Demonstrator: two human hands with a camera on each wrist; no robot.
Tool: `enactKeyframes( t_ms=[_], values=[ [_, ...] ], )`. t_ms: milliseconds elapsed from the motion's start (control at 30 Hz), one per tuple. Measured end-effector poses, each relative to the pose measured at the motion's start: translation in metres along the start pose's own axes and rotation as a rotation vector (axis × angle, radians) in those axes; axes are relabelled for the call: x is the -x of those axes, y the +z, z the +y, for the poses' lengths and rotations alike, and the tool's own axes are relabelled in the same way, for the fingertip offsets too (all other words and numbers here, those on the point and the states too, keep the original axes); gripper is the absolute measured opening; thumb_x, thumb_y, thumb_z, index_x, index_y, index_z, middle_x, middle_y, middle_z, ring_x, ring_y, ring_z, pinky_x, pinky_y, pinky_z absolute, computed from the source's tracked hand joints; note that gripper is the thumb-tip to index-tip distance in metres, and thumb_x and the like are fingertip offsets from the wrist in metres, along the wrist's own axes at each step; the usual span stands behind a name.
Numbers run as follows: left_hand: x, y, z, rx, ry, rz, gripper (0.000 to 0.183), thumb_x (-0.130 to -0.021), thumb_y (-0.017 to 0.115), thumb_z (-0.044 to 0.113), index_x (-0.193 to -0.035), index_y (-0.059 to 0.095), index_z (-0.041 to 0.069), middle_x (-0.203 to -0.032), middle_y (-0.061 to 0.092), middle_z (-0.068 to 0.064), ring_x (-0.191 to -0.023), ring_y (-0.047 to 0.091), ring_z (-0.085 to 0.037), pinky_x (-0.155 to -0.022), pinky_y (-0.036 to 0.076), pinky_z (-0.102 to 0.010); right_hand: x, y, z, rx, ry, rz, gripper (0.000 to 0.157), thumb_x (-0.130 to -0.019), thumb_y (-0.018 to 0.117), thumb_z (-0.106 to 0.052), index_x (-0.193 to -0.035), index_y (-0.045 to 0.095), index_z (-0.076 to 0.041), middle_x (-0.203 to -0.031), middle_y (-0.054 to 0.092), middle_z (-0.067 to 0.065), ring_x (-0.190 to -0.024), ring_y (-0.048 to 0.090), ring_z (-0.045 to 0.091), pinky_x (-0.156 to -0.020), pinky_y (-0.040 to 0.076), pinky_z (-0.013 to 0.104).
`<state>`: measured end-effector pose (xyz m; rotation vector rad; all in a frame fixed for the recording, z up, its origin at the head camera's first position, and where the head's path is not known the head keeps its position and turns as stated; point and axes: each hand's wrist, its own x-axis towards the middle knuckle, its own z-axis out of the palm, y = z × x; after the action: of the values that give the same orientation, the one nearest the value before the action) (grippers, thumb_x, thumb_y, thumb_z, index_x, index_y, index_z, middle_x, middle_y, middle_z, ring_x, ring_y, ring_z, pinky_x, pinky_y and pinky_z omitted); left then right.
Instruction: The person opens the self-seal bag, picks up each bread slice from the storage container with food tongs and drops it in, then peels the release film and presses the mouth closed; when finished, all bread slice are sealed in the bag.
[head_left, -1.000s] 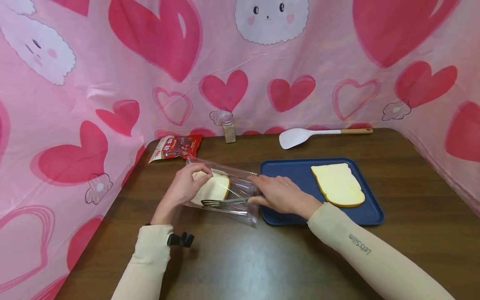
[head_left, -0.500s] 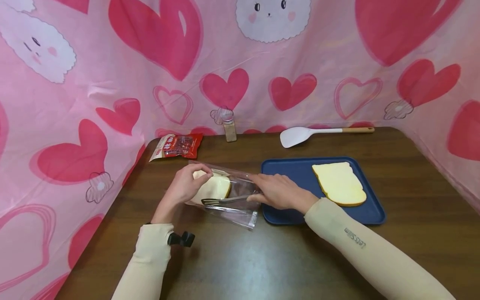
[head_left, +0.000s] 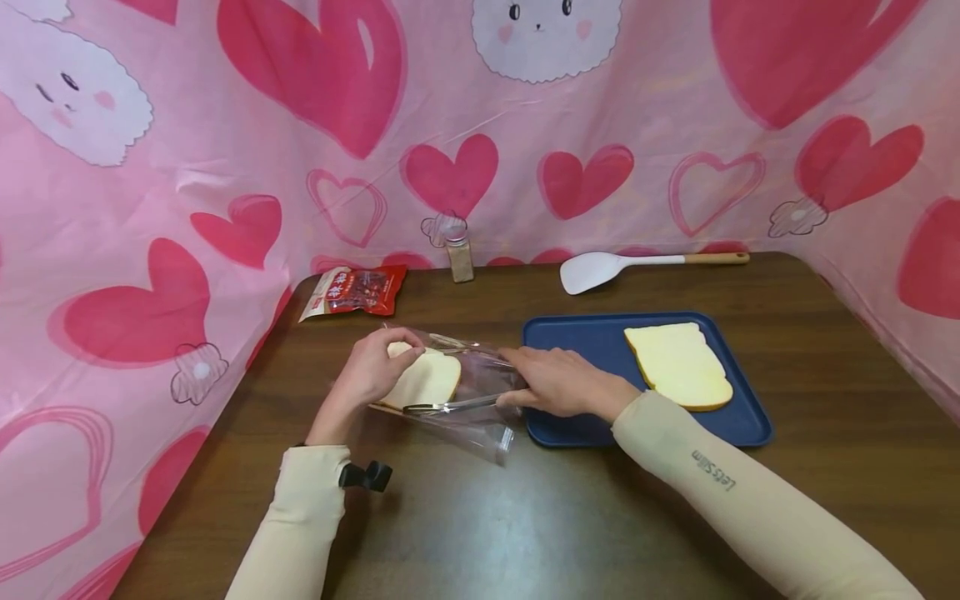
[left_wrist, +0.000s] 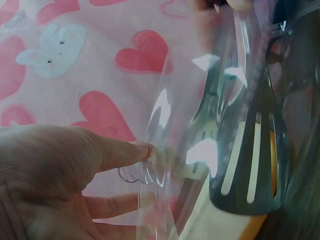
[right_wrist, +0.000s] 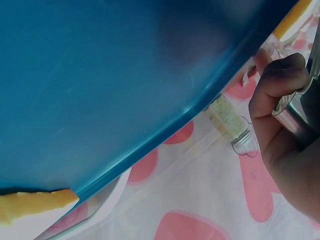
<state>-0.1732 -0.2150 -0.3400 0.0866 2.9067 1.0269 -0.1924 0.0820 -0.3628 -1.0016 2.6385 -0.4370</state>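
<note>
Bread slice [head_left: 431,382], white with a tan crust, appears to lie within a clear plastic bag [head_left: 491,377] on the wooden table [head_left: 465,517], left of the tray. Slotted tongs [head_left: 468,403] reach toward it from the right, probably so that crumb and fingers never meet; one dark head lies along its near edge, while the other looks to be along the far edge, blurred by film.

Left hand [head_left: 378,367] pinches the bag's film between thumb and fingertips, with hardly any gap, likely to steady it and keep the plastic off the slice. Right hand [head_left: 558,379] curls round the metal handle of the tongs, beside the tray; whether it also grips the bag, I cannot tell.

Beyond, a blue tray [head_left: 577,333] carries a second slice [head_left: 678,367] lying flat at its right, perhaps to keep it off the wood. Along the back stand or lie a white turner [head_left: 588,272] with a wooden handle, an upright seasoning jar [head_left: 461,260] and a red food packet [head_left: 365,290].

Counted: two slices; one each of bag, tongs, tray, turner, jar and packet.
</note>
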Motion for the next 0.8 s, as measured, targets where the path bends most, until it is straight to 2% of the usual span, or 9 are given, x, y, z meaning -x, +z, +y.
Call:
enactKeyframes(
  t_ms=[167, 333, 500, 633, 733, 800],
  values=[
    [-0.001, -0.001, -0.002, -0.016, -0.035, 0.008, 0.019, -0.106, 0.064, 0.023, -0.116, 0.075, 0.011, -0.141, 0.065, -0.02, -0.135, 0.053, -0.044, -0.116, 0.04, -0.064, 0.008, -0.005, 0.003, 0.004, 0.023, -0.006, 0.089, -0.097, 0.065, -0.063, -0.163, 0.037, -0.011, -0.155, 0.056, 0.018, -0.133, 0.062, 0.038, -0.109, 0.052, 0.059],
    [-0.001, -0.005, -0.006, -0.025, -0.067, 0.007, 0.021, -0.106, 0.063, 0.025, -0.119, 0.074, 0.012, -0.143, 0.063, -0.02, -0.133, 0.053, -0.043, -0.115, 0.04, -0.065, 0.016, -0.011, 0.01, 0.022, 0.041, 0.006, 0.089, -0.097, 0.066, -0.063, -0.163, 0.038, -0.011, -0.158, 0.053, 0.019, -0.139, 0.058, 0.041, -0.112, 0.049, 0.062],
    [-0.001, -0.007, -0.009, -0.063, -0.075, 0.023, 0.021, -0.106, 0.063, 0.025, -0.119, 0.074, 0.012, -0.142, 0.064, -0.022, -0.127, 0.054, -0.042, -0.113, 0.04, -0.066, 0.023, -0.014, 0.019, 0.049, 0.054, 0.026, 0.089, -0.096, 0.065, -0.065, -0.163, 0.04, -0.012, -0.159, 0.053, 0.019, -0.138, 0.059, 0.044, -0.109, 0.05, 0.064],
    [-0.001, -0.008, -0.01, -0.079, -0.092, 0.037, 0.021, -0.106, 0.063, 0.024, -0.118, 0.074, 0.011, -0.137, 0.065, -0.022, -0.118, 0.054, -0.04, -0.107, 0.044, -0.061, 0.026, -0.017, 0.025, 0.056, 0.065, 0.037, 0.088, -0.096, 0.065, -0.065, -0.162, 0.041, -0.012, -0.158, 0.054, 0.019, -0.137, 0.059, 0.044, -0.108, 0.051, 0.064],
    [-0.001, -0.009, -0.011, -0.097, -0.092, 0.039, 0.021, -0.106, 0.063, 0.024, -0.118, 0.074, 0.011, -0.135, 0.065, -0.023, -0.114, 0.055, -0.039, -0.103, 0.045, -0.057, 0.029, -0.018, 0.03, 0.051, 0.082, 0.043, 0.088, -0.096, 0.066, -0.065, -0.162, 0.041, -0.013, -0.151, 0.06, 0.017, -0.133, 0.062, 0.041, -0.106, 0.053, 0.063],
    [-0.001, -0.009, -0.01, -0.101, -0.093, 0.033, 0.022, -0.106, 0.063, 0.024, -0.118, 0.074, 0.011, -0.136, 0.065, -0.023, -0.117, 0.055, -0.04, -0.104, 0.045, -0.059, 0.032, -0.02, 0.033, 0.044, 0.097, 0.044, 0.088, -0.095, 0.067, -0.064, -0.162, 0.041, -0.013, -0.146, 0.063, 0.015, -0.132, 0.063, 0.04, -0.105, 0.054, 0.062]
  ],
)
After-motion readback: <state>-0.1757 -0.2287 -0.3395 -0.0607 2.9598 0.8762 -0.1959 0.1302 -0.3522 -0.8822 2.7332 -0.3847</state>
